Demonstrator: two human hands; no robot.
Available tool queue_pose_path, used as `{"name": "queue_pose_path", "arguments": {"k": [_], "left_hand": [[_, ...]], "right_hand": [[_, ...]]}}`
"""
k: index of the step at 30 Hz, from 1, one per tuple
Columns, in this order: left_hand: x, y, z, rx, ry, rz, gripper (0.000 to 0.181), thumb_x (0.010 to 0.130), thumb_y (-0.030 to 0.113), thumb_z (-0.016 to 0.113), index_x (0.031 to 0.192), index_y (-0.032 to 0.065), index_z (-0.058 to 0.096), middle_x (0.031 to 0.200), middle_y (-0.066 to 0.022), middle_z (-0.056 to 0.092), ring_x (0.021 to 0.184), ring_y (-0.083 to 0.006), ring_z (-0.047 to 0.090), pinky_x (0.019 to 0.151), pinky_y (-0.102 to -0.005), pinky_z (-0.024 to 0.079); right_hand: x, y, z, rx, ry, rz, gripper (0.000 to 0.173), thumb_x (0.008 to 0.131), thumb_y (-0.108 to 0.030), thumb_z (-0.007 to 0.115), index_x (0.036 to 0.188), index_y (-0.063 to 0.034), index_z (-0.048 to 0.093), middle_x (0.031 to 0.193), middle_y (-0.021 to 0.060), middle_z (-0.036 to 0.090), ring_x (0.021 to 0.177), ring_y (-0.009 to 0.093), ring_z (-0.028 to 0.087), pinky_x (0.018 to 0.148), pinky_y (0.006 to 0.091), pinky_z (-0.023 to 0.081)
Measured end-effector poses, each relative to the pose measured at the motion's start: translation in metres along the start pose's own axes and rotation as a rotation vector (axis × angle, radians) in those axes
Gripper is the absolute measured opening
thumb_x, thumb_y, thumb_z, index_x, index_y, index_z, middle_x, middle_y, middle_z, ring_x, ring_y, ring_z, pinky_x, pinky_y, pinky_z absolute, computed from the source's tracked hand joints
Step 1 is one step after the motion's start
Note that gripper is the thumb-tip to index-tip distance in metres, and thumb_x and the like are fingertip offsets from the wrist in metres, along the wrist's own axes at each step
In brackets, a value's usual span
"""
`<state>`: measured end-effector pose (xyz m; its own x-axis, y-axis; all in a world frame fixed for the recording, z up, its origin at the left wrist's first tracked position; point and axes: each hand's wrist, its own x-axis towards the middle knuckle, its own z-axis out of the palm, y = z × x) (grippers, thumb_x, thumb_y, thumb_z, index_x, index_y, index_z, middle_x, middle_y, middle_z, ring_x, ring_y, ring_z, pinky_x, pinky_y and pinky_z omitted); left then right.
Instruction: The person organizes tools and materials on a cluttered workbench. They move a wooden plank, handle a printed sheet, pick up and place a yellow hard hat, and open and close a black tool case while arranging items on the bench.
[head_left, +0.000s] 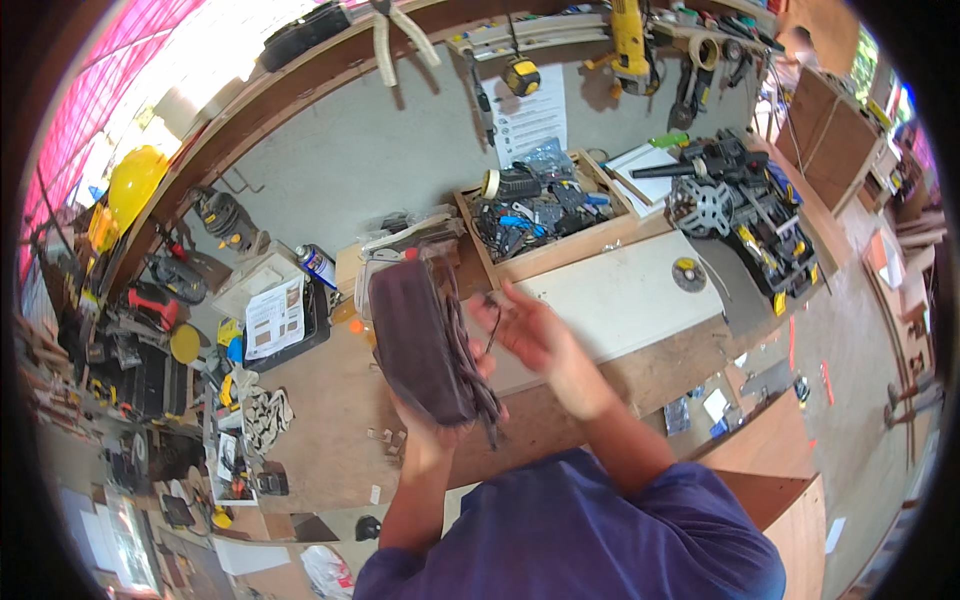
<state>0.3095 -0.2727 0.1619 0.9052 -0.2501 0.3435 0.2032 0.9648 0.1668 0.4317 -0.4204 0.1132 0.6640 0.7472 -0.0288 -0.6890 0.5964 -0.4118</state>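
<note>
A dark brown, box-shaped object, perhaps a case or an adapter block, is in my left hand, which grips it from below and along its right side. Dark cord lies bundled in loops against that side. My right hand is just right of the bundle, slightly blurred, with a thin dark end of cord at its fingers. Both hands are above the wooden workbench. Part of my left hand is hidden behind the brown object.
A wooden tray of small parts stands behind a white board bearing a disc. Black tools and metal parts crowd the right. A spray can and printed papers are at left. A yellow power tool hangs above.
</note>
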Motion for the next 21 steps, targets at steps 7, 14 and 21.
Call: {"name": "queue_pose_path", "arguments": {"k": [7,14,21], "left_hand": [[-0.038,0.009,-0.007,0.953,0.587,0.168,0.070,0.088,0.023,0.082,0.145,-0.0018,0.049,0.134,-0.0151,0.064,0.114,-0.0265,0.066,0.102,-0.0398,0.054],[-0.033,0.016,-0.021,1.090,0.868,0.000,0.061,0.094,0.016,0.078,0.146,0.0010,0.052,0.134,-0.0099,0.065,0.119,-0.0221,0.064,0.105,-0.0372,0.049],[0.037,0.036,0.058,1.133,0.357,0.265,0.115,0.080,0.045,0.087,0.166,0.0068,0.019,0.168,-0.0131,0.026,0.154,-0.0294,0.030,0.113,-0.0496,0.045]], "right_hand": [[-0.033,0.012,0.015,-0.480,0.076,-0.166,0.041,0.113,-0.023,0.046,0.149,-0.0015,0.048,0.137,0.0108,0.063,0.113,0.017,0.062,0.098,0.0359,0.051],[-0.054,0.027,0.037,-0.999,-0.027,-0.355,0.096,0.087,-0.032,0.087,0.159,0.0004,0.031,0.143,0.0132,0.053,0.134,0.019,0.050,0.115,0.0362,0.039],[-0.003,-0.019,0.065,-0.645,-0.070,-0.526,0.092,0.087,-0.020,0.085,0.158,-0.0044,0.029,0.146,0.0135,0.052,0.133,0.026,0.053,0.116,0.0391,0.041]]}}
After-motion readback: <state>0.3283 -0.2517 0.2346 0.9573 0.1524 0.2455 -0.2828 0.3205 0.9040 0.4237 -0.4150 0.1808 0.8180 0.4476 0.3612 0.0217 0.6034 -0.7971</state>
